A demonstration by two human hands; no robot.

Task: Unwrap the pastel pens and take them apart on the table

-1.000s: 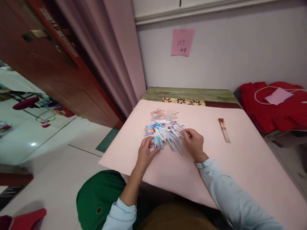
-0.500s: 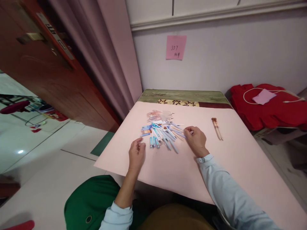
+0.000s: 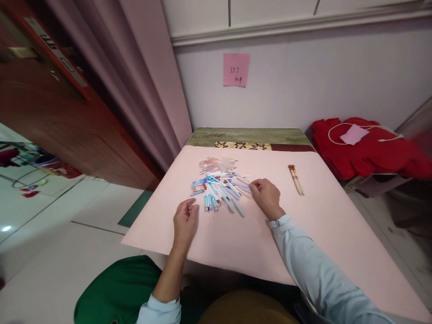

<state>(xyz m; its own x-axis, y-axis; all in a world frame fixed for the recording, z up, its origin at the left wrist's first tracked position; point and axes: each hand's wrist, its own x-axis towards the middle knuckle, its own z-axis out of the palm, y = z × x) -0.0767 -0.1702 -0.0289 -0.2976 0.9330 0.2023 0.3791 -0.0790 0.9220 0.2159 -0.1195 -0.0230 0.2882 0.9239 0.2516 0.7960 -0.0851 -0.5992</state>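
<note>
A loose pile of pens (image 3: 222,192) in light blue, white, lilac and cream lies on the pink table cover. My right hand (image 3: 266,197) is at the right end of this pile, its fingers bent and pinched over the end of a lilac pen (image 3: 243,179). To the left of the pile, my left hand (image 3: 186,218) hovers close to the cover, fingers loosely curled, thumb apart, with nothing in it. Just behind the pile lie several clear pinkish pens (image 3: 211,164). Two cream pens with brown tops (image 3: 296,180) lie side by side farther right.
The pink cover (image 3: 236,243) lies over a table whose green wood-patterned back edge (image 3: 249,135) shows. A red cloth (image 3: 354,157) with a white cable is at the right. A pink note (image 3: 236,69) hangs on the wall. A brown door (image 3: 67,121) and curtain stand left.
The whole view has shifted, so the table and pens sit slightly farther left in the picture. Both hands keep nearly the same places beside the pile.
</note>
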